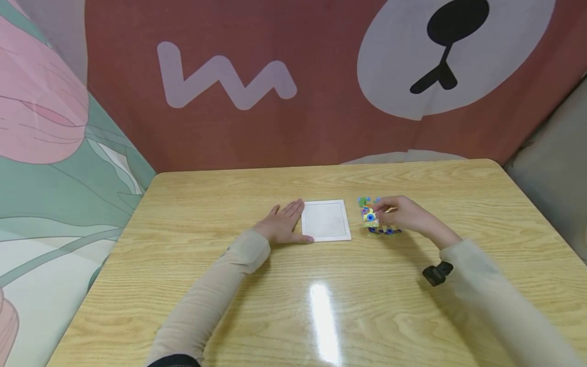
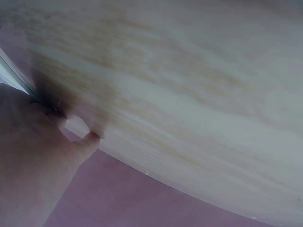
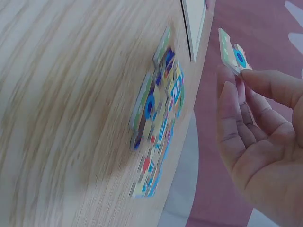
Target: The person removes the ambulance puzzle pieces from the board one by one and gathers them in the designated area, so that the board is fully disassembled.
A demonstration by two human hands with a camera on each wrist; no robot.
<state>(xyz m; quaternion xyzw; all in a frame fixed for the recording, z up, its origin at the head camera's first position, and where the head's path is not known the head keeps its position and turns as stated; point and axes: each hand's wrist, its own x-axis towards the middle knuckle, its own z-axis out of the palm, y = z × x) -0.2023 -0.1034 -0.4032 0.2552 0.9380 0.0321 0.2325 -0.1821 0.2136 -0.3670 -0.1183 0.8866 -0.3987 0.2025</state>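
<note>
A flat white square frame (image 1: 326, 220) lies on the wooden table. At its left side rests my left hand (image 1: 285, 225), fingers straight along the edge and thumb at the lower left corner. In the left wrist view that hand (image 2: 40, 146) is dim, and only a sliver of the frame shows. My right hand (image 1: 403, 216) pinches a colourful jigsaw piece (image 3: 229, 53) with a blue round mark between thumb and fingers, raised above the table. Below it lies a small pile of jigsaw pieces (image 3: 150, 106), partly hidden by the hand in the head view.
The wooden table (image 1: 257, 311) meets a brown wall covering (image 1: 275, 137) with a cartoon face at its far edge. A green and pink floral covering (image 1: 55, 204) hangs on the left. A grey surface (image 1: 550, 148) stands beyond the table's right edge.
</note>
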